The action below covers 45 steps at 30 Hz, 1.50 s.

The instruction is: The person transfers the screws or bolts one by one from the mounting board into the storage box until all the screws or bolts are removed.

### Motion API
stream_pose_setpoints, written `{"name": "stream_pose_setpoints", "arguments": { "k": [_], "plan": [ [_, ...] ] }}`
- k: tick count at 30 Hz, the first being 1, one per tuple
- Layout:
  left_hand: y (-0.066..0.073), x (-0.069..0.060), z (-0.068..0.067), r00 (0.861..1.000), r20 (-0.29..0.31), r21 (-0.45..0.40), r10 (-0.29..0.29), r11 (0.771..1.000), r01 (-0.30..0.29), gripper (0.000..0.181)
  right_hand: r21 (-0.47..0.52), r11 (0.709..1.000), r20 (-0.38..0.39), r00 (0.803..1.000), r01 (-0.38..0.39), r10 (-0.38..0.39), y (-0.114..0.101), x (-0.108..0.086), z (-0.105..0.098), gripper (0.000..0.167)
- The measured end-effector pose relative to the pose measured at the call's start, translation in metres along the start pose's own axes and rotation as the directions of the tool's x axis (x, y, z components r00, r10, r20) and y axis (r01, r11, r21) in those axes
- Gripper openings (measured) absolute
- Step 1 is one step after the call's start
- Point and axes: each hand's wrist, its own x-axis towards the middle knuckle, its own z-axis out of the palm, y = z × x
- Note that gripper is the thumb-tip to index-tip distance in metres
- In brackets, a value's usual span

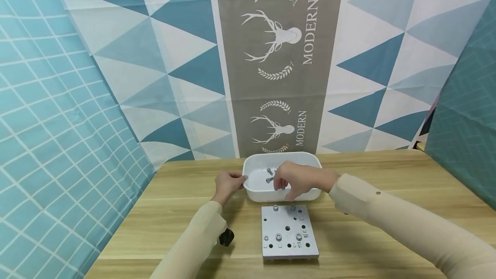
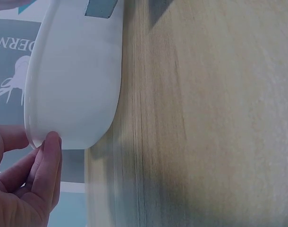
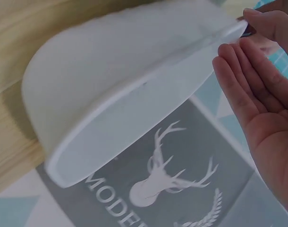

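A white tray (image 1: 263,196) stands at the back of the table with several metal screws (image 1: 270,180) lying inside it. My left hand (image 1: 227,184) pinches the tray's left end, thumb at the rim and fingers against the outer wall (image 2: 78,80). Over the tray's front side hovers my right hand (image 1: 296,178), fingers pointing down and partly covering the tray's inside. In the right wrist view its fingers (image 3: 250,90) lie together, loosely extended, the thumb apart, and no held thing shows. A silver metal plate (image 1: 279,223) with holes and several socket-head screws (image 1: 278,237) lies in front of the tray.
The wood-grain table (image 1: 186,184) extends to both sides. A small black object (image 1: 226,237) shows at the left sleeve. Behind the tray hangs a patterned cloth (image 1: 271,89), with a blue checked cloth (image 1: 58,119) on the left and a teal one (image 1: 469,111) on the right.
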Motion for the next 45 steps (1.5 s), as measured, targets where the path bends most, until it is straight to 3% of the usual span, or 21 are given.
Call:
{"name": "stream_pose_setpoints", "arguments": {
  "k": [7,13,24,37,45],
  "plan": [
    [-0.001,-0.002,0.0,1.0,0.004,-0.003,-0.001,1.0,0.001,0.021,0.024,0.999,0.04,0.999,0.027,-0.028,-0.02,0.0,0.01,0.025],
    [-0.004,-0.001,-0.001,1.0,0.0,-0.006,-0.004,1.0,0.004,0.021,0.021,0.994,0.062,0.992,0.107,-0.108,-0.035,0.002,0.016,0.024],
    [-0.004,-0.003,0.002,1.0,0.003,0.0,0.003,1.0,-0.003,0.022,0.022,0.985,0.114,0.978,0.174,-0.175,-0.05,0.007,0.027,0.023],
    [-0.002,-0.001,0.0,1.0,-0.006,0.011,0.0,1.0,0.0,0.022,-0.07,0.963,0.202,0.949,0.261,-0.242,-0.07,0.012,0.035,0.017],
    [0.001,0.002,0.001,1.0,0.002,0.005,0.014,1.0,-0.014,0.021,-0.085,0.941,0.231,0.925,0.328,-0.301,-0.069,0.015,0.041,0.011]
  ]
}}
